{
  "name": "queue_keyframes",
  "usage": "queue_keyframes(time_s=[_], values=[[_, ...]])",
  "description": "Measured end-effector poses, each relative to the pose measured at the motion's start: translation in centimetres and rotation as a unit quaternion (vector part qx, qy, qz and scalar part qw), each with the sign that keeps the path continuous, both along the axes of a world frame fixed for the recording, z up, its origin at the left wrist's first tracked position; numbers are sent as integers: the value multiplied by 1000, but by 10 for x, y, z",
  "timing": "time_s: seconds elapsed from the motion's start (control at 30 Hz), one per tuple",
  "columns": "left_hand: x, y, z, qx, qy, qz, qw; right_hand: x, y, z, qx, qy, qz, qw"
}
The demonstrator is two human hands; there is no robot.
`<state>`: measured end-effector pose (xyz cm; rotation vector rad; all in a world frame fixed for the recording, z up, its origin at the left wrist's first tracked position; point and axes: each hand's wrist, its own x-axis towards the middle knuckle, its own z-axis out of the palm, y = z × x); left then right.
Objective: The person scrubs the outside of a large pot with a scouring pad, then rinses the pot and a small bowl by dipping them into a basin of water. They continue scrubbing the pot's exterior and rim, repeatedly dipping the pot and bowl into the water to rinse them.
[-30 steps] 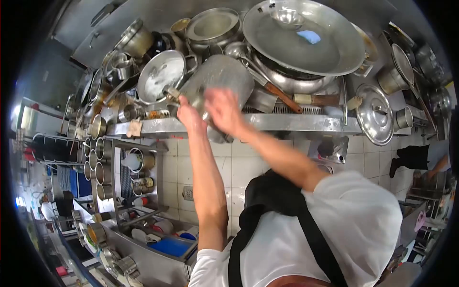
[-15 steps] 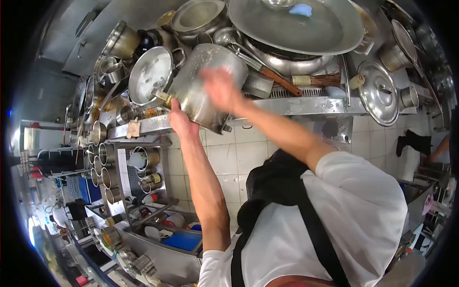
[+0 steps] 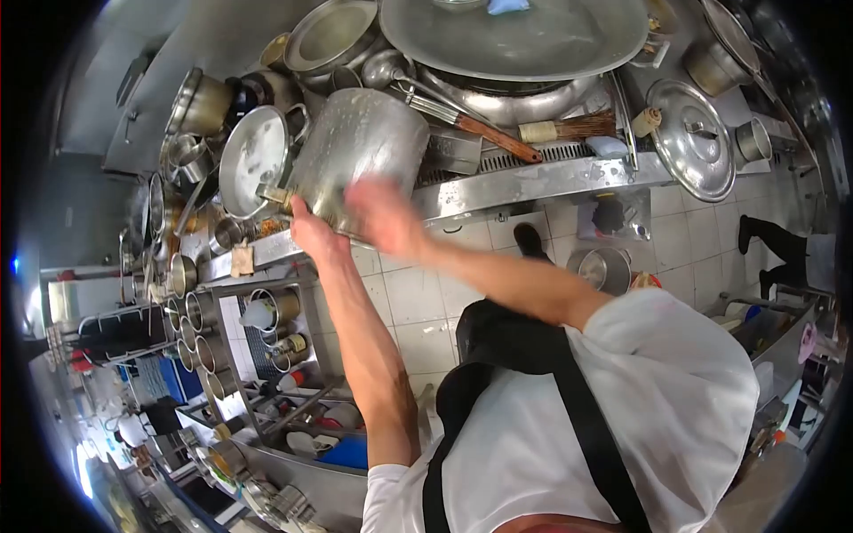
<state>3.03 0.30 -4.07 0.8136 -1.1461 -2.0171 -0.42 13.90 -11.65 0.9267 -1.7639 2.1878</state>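
Observation:
My left hand (image 3: 318,234) grips the handle of a large metal pot (image 3: 360,138), which is tilted on its side over the counter's front edge. Blurred by motion, my right hand (image 3: 384,213) is at the pot's lower side wall; its fingers are smeared and I cannot make out anything in them. Left of the pot leans a round metal pan (image 3: 253,163). A ladle (image 3: 384,69) and a wooden-handled tool (image 3: 502,139) lie just to the pot's right.
A very wide metal wok (image 3: 533,44) stands at the back. Along the counter edge (image 3: 551,180) are a bristle brush (image 3: 582,126) and a round lid (image 3: 689,147). A rack of pots (image 3: 206,329) is at left. Another person's dark-clad legs (image 3: 771,249) show at far right.
My right hand has moved down along the pot's side, from its upper part to near its lower edge. The view has shifted, and a pot on the floor and a dark shoe now show.

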Motion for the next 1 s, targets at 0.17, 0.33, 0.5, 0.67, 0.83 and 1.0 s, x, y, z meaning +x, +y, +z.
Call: queue_keyframes(time_s=[0.17, 0.33, 0.5, 0.67, 0.83, 1.0], values=[[9, -2, -3, 4, -16, -25, 1000, -40, 13, -6, 127, 111, -141, 975], [5, -2, 1, -2, 18, -34, 999, 15, 13, -7, 47, 92, -85, 991], [9, 1, 0, -32, -26, -16, 999, -51, 8, -2, 77, 44, -212, 973], [13, -2, -2, -33, -10, -15, 999, 61, 18, -13, 163, 133, 31, 977], [13, -2, -6, -59, -46, -31, 997, -69, -2, 3, 131, 53, -154, 978], [12, 3, 0, -39, -7, -37, 999, 20, 18, 26, 189, 181, -14, 965]])
